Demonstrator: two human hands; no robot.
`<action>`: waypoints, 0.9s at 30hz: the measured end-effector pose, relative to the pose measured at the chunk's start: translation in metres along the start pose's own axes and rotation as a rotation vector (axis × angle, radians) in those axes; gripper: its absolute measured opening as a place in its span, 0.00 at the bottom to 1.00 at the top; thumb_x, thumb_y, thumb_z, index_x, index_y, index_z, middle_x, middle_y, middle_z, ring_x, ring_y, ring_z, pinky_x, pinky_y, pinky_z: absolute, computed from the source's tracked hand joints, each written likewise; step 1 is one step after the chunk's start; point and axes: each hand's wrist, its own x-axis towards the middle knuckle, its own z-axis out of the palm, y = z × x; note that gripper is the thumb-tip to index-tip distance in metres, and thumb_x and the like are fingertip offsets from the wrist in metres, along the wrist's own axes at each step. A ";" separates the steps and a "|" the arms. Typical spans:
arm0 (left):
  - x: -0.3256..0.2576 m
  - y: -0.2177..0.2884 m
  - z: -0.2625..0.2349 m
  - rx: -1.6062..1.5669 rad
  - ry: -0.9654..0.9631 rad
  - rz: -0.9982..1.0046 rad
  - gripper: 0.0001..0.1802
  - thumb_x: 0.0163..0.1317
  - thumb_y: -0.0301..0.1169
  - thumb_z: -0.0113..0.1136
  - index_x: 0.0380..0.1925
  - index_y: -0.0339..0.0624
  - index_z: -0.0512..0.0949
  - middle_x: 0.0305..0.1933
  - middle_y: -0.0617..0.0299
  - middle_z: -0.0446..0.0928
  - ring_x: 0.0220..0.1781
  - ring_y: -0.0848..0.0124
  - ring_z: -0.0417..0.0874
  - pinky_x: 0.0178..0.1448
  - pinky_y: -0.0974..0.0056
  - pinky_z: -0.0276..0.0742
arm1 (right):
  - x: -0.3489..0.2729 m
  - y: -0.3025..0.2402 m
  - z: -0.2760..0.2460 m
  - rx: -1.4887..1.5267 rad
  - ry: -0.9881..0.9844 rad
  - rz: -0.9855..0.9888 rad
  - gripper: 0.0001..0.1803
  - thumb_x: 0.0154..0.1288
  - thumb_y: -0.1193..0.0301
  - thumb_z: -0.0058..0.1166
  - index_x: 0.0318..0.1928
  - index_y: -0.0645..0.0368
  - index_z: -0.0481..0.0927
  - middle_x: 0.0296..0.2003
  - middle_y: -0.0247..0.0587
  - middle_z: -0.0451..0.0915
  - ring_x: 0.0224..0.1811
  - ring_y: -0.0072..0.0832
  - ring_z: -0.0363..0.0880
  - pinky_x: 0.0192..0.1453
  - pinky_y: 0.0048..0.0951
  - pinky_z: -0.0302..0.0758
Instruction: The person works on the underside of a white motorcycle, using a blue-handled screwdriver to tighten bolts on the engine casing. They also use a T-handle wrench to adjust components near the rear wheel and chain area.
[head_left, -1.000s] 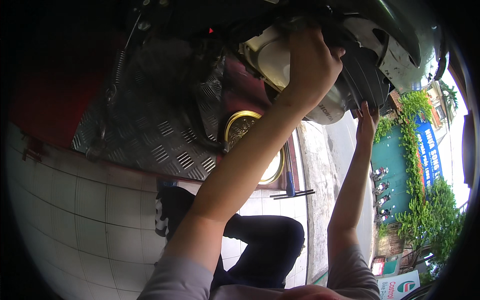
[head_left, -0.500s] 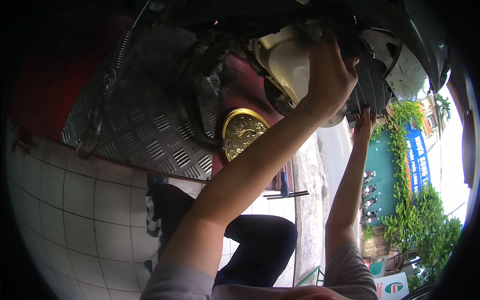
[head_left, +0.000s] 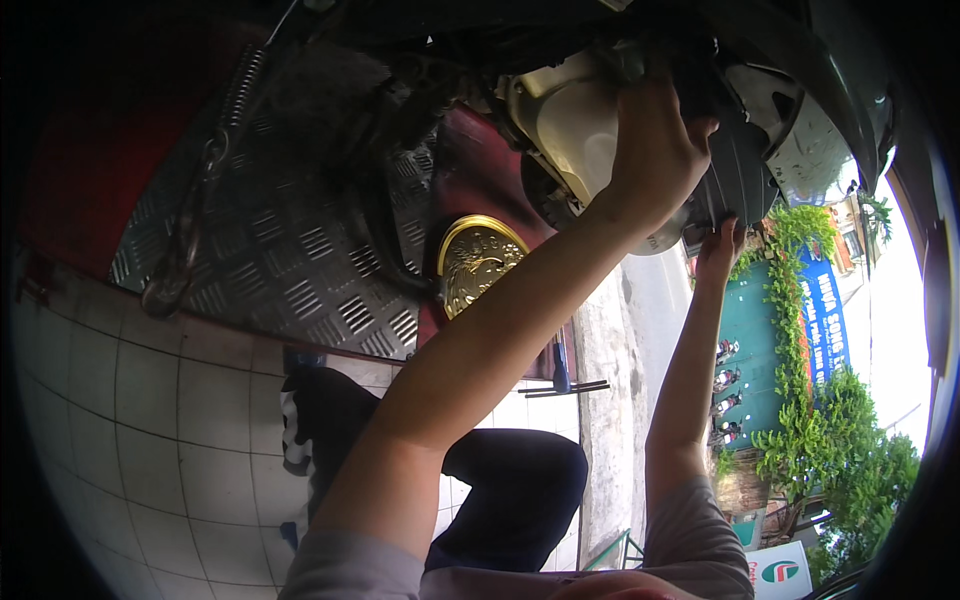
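Overhead is the underside of a motorbike with a pale metal engine casing and, to its right, a black ribbed cover. My left hand reaches up between the casing and this cover. Its thumb shows bent beside the cover, while the other fingers curl into shadow, so what they grip is hidden. Lower and farther right, my right hand holds the bottom edge of the ribbed cover with its fingertips. A round translucent part sits behind my left wrist.
A metal tread-plate platform with red sides lies at left, carrying a gold embossed emblem. A spring and hook hang above the plate. White tiles cover the floor. The street, parked motorbikes and greenery are at right.
The whole view has shifted slightly. My right hand's fingertips sit a little lower along the ribbed cover's bottom edge. My left hand stays in the same place.
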 end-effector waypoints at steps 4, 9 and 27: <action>0.002 -0.005 0.000 -0.043 -0.031 0.005 0.29 0.47 0.31 0.72 0.45 0.27 0.69 0.24 0.49 0.75 0.29 0.50 0.78 0.39 0.51 0.71 | -0.009 -0.005 0.014 0.077 -0.019 0.037 0.31 0.68 0.58 0.55 0.65 0.55 0.62 0.59 0.38 0.70 0.58 0.31 0.70 0.55 0.35 0.69; 0.001 0.000 -0.002 -0.046 -0.092 -0.043 0.29 0.48 0.31 0.72 0.45 0.26 0.69 0.20 0.51 0.75 0.27 0.51 0.78 0.40 0.51 0.71 | -0.008 -0.005 0.006 0.034 0.026 0.132 0.31 0.68 0.55 0.54 0.66 0.53 0.62 0.60 0.38 0.68 0.56 0.32 0.71 0.52 0.32 0.70; 0.000 0.002 -0.004 -0.043 -0.003 0.022 0.34 0.50 0.29 0.70 0.52 0.20 0.64 0.17 0.53 0.74 0.22 0.56 0.78 0.37 0.54 0.71 | 0.011 -0.008 -0.003 -0.182 0.011 0.092 0.32 0.69 0.55 0.54 0.63 0.65 0.65 0.54 0.42 0.74 0.56 0.31 0.72 0.57 0.31 0.69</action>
